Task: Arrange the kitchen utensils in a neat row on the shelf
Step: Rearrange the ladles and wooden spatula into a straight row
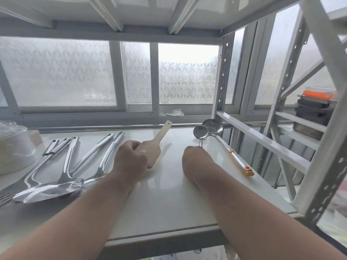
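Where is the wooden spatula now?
The wooden spatula is mid-shelf in the head view, held by the left hand, between the steel utensils and the ladles.

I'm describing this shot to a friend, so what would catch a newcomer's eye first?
Two bare forearms reach over a white shelf, the left hand gripping a wooden spatula at centre. Shiny steel utensils fan out at left. At right lie two ladles, one with an orange-tipped handle, the right hand on the smaller one's handle.

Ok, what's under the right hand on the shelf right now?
The right hand is curled over the thin steel handle of the smaller ladle, whose bowl shows beyond the knuckles. The handle's near end is covered by the hand, so I can't see the grip itself.
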A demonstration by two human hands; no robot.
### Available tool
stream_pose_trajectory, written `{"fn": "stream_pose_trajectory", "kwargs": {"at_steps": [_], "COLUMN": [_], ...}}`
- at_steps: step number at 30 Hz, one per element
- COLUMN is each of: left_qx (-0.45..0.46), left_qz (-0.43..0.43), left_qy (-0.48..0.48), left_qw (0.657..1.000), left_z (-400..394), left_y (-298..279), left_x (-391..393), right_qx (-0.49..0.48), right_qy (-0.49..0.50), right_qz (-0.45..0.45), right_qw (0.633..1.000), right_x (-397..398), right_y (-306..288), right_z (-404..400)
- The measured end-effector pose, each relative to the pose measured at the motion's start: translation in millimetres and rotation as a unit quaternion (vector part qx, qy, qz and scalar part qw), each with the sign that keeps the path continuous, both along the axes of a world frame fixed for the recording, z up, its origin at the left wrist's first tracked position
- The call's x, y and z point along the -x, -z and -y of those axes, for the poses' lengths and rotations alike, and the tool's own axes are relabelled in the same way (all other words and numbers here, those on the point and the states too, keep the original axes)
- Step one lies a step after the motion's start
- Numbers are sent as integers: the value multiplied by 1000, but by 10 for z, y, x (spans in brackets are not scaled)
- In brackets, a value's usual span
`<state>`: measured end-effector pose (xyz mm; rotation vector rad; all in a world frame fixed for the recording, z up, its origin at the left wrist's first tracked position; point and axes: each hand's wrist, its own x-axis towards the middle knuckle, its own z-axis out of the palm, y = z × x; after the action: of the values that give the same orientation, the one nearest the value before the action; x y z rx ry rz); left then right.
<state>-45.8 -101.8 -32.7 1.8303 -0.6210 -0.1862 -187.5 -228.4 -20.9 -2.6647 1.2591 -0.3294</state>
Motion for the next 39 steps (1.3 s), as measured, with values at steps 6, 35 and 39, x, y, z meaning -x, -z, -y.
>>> {"fn": "stream_pose_trajectory", "kwargs": {"at_steps": [6,35,39], "left_qx": [12,26,46], "left_qz": [-18,-48,-67], "left_qy": [21,11,16], "left_qw": [1000,998,997], "left_z": [-24,23,19], "left_y": [-34,58,24], "left_x": [79,54,29], "right_qx": [86,160,130], "right_qy": [-46,-47,-24], "right_qz": [-106,-252,-223], "right_qw": [990,953,966], "right_x": [50,-150,-285], "right_y": [-44,-28,23], "right_z": [60,515,559]}}
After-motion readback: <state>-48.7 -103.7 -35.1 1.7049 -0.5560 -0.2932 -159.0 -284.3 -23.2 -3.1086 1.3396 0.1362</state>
